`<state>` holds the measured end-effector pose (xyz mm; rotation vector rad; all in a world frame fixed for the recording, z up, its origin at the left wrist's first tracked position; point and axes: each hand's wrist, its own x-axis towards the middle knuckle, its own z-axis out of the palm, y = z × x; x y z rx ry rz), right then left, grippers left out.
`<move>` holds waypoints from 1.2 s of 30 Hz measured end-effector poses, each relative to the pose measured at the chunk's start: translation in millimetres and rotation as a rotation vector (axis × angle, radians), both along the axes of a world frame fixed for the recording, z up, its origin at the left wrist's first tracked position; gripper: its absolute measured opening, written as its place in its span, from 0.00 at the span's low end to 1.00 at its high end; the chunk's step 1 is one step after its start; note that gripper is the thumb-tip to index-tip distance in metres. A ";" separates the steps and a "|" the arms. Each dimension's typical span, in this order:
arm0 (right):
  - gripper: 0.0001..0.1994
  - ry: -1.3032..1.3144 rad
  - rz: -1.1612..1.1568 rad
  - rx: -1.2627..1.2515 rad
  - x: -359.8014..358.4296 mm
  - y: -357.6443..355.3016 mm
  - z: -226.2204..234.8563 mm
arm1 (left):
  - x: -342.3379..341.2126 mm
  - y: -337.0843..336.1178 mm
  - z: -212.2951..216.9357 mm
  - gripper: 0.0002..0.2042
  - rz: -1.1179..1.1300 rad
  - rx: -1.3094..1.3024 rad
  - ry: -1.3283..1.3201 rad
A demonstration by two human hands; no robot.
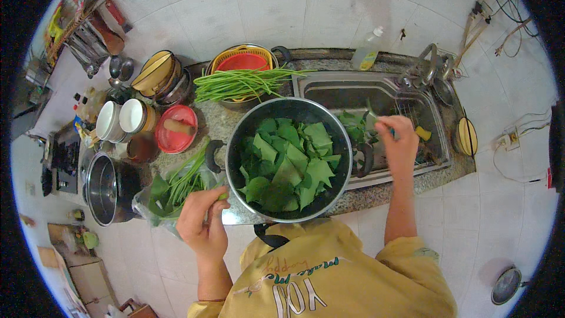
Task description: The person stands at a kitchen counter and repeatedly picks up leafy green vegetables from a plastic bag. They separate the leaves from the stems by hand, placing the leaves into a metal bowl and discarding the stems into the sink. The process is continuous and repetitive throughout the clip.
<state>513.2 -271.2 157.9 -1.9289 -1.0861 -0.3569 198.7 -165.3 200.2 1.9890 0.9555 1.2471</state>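
A large dark pot (232,148) with black side handles stands in front of me, filled with torn green leaves (288,162). To its left, near the counter's front edge, my left hand (203,218) is closed in a pinch, a short bit of green stem (223,196) showing at the fingertips. Over the sink my right hand (398,135) pinches a thin green leaf (371,108), seen partly edge-on. Below that leaf, more leafy greens (355,125) lie in the sink. Beside my left hand sits a plastic bag (141,203) with leaves and long stems (185,184).
Long green stalks (241,84) lie across a yellow basket (240,53) behind the pot. A steel sink (444,141) with a faucet (431,62) is at the right. A red bowl (168,141), white bowls (107,121) and an empty pot (120,191) stand at left. A bottle (368,50) stands behind the sink.
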 end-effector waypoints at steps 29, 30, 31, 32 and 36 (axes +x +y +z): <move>0.09 1.209 0.970 -0.415 -104.6 35.4 11.3 | 11.4 32.2 -30.3 0.05 -0.086 -0.696 -0.929; 0.09 1.245 0.967 -0.423 -102.7 34.8 12.7 | 7.6 35.0 -32.6 0.05 -0.037 -0.673 -0.927; 0.09 1.281 0.964 -0.429 -100.9 34.3 13.5 | 4.2 37.7 -36.3 0.04 0.011 -0.650 -0.923; 0.10 1.345 0.978 -0.429 -99.2 34.3 12.9 | 1.3 41.3 -37.9 0.04 0.056 -0.627 -0.918; 0.10 1.520 0.965 -0.410 -98.2 35.9 10.7 | -7.8 43.1 -41.5 0.05 0.078 -0.618 -0.885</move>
